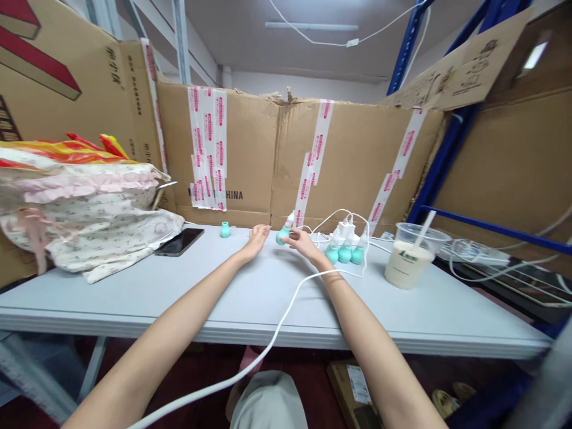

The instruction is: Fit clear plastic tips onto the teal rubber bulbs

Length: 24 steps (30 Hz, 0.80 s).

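Note:
My right hand (300, 242) pinches a small teal bulb with a white tip (283, 233) just above the grey table (250, 298). My left hand (256, 238) lies beside it with fingers stretched toward the bulb, holding nothing. Three more teal bulbs with white tops (345, 251) stand in a cluster to the right of my right hand. A lone teal piece (225, 229) sits on the table left of my left hand. A white cable (286, 310) runs across my right forearm and off the table's front edge.
A black phone (179, 242) lies at the left beside a pile of floral fabric (84, 214). A plastic cup of milky drink with a straw (412, 255) stands at the right. Taped cardboard walls (357, 161) enclose the back; blue shelving (447, 149) and cables are at the right.

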Each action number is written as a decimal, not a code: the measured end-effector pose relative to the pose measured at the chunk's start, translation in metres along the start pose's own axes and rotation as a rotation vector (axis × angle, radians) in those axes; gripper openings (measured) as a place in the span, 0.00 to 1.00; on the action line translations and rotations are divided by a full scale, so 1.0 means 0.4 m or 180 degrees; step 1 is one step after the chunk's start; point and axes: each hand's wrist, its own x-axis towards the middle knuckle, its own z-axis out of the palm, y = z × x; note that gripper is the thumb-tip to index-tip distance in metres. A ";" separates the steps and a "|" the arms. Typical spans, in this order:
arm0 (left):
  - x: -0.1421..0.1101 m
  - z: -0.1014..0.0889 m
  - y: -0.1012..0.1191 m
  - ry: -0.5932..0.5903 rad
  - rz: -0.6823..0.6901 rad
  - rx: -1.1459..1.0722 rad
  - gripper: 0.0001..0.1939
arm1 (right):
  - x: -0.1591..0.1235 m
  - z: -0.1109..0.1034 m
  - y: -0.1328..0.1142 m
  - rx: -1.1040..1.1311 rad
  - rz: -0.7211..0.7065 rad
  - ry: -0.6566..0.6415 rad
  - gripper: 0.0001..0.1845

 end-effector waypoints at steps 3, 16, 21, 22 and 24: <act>0.008 -0.006 -0.009 -0.0053 0.0020 0.0119 0.27 | 0.005 -0.009 -0.010 -0.0234 -0.0254 0.0207 0.21; 0.020 -0.025 -0.028 -0.0077 0.0119 0.0086 0.25 | -0.179 -0.269 -0.077 -0.1538 -0.0393 0.0263 0.16; 0.028 -0.033 -0.036 0.0209 0.0157 -0.0015 0.22 | -0.230 -0.370 -0.026 -0.2296 -0.0140 0.0532 0.14; 0.029 -0.038 -0.037 0.0263 0.0158 -0.0023 0.22 | -0.231 -0.375 -0.014 -0.2334 -0.0079 0.0552 0.14; 0.031 -0.048 -0.039 0.0354 0.0151 -0.0025 0.22 | -0.230 -0.373 0.009 -0.2438 -0.0005 0.0615 0.16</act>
